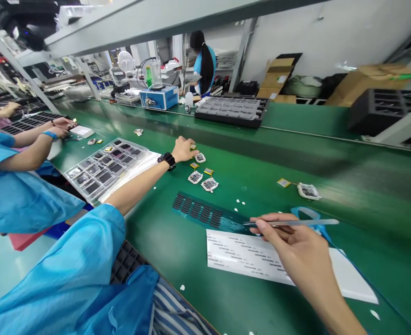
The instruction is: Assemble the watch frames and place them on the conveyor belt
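Note:
My left hand (182,149), with a black watch on the wrist, reaches far out over the green belt (261,163). Its fingertips are closed on a small yellow piece (193,147), beside several white-framed small parts (195,177) and yellow squares (208,171). My right hand (296,249) is close to me and pinches metal tweezers (296,223) lying level, tip pointing left over a dark sheet of black strips (202,213). Under this hand lies a white printed label sheet (240,255). Another white-framed part (309,191) with a yellow square (283,183) sits further right.
A clear tray of dark square parts (102,168) lies left of my arm. A co-worker's hands (61,128) in blue sleeves work at the far left. Across the belt stand a black tray (231,111), a blue box device (158,98), cardboard boxes (366,81) and a standing person (203,63).

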A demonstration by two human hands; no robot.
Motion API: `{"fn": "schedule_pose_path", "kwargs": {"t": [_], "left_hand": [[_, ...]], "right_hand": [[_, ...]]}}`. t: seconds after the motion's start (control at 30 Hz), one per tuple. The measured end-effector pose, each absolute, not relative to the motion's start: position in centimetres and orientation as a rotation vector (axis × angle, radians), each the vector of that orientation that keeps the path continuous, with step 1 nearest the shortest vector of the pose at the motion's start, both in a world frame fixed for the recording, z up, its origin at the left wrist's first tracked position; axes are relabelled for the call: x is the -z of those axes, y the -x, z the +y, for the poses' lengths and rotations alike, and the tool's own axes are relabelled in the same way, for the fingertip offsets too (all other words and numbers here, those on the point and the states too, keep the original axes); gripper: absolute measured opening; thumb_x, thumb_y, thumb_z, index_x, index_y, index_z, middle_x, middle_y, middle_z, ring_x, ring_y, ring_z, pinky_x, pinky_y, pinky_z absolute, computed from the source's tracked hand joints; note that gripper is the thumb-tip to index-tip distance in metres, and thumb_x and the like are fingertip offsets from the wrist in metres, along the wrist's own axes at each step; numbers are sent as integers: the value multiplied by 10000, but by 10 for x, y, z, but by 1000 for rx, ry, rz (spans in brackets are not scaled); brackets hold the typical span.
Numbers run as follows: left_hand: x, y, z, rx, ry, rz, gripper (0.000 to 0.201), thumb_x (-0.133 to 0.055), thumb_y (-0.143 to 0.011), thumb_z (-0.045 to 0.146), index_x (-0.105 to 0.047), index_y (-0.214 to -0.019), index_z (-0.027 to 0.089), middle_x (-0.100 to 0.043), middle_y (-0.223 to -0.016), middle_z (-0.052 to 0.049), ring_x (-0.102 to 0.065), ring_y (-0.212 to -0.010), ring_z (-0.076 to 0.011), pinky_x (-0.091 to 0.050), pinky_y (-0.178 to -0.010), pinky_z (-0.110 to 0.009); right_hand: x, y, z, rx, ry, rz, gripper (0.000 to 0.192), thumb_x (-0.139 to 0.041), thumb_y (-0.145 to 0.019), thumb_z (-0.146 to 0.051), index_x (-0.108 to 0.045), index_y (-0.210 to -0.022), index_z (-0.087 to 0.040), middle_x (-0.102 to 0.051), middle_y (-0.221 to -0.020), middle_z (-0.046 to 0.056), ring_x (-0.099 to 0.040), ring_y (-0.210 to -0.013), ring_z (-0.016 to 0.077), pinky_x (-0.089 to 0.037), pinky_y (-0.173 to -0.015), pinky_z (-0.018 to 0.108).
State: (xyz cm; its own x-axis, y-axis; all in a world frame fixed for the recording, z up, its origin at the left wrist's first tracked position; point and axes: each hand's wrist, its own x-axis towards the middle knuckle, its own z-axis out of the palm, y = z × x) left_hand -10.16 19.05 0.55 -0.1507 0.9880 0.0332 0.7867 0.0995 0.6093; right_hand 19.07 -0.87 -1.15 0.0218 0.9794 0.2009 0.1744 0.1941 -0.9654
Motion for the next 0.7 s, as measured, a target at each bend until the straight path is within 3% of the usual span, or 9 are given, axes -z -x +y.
{"fn": "schedule_pose_path", "kwargs": {"t": [0.1, 0.17, 0.27, 0.43, 0.57, 0.7], "left_hand": [[-8, 90, 199, -525, -1835, 1958, 329, -868, -575, 274, -717, -845, 165, -693, -1068, -122, -469, -1273, -347, -311, -1125, -415], [-12, 85, 201, -468, -1863, 1947, 304, -881, -542, 252, -707, -779, 173, -713, -943, -94, -564, -1147, -323, -371, -1066, -391], [-18, 83, 196, -520, -1911, 1927, 333, -850, -592, 215, -707, -890, 174, -718, -911, -74, -628, -1005, -277, -444, -939, -347], [-35, 73, 157, -815, -2009, 1803, 305, -638, -849, 253, -648, -1131, 138, -713, -982, -87, -654, -936, -213, -476, -855, -313], [-43, 47, 90, -1115, -1895, 1375, 261, -628, -856, 279, -617, -1080, 146, -702, -959, -61, -689, -806, -157, -514, -693, -250], [-38, 20, 25, -1049, -1667, 1131, 220, -661, -838, 308, -595, -1001, 176, -668, -824, -7, -677, -665, -126, -513, -614, -233]], "right_hand": [[10, -191, -9, -929, 1193, -1410, 457, -795, -714, -638, -692, -766, -195, -762, -737, 74, -759, -591, 244, -648, -548, 311], [9, -192, -9, -903, 1190, -1422, 443, -788, -730, -628, -690, -771, -198, -762, -743, 68, -760, -603, 238, -648, -566, 313], [6, -194, -8, -865, 1194, -1440, 388, -770, -773, -591, -693, -794, -211, -768, -758, 59, -766, -663, 237, -647, -626, 337], [7, -196, -6, -705, 1234, -1471, 302, -613, -911, -477, -717, -758, -239, -760, -775, 38, -735, -719, 218, -603, -660, 349], [3, -190, -13, -550, 1268, -1538, 227, -529, -929, -303, -735, -859, -238, -728, -760, 16, -669, -637, 184, -528, -572, 312], [-7, -180, -24, -353, 1220, -1692, 116, -612, -912, -243, -722, -945, -228, -726, -843, 34, -631, -632, 164, -509, -545, 292]]}}
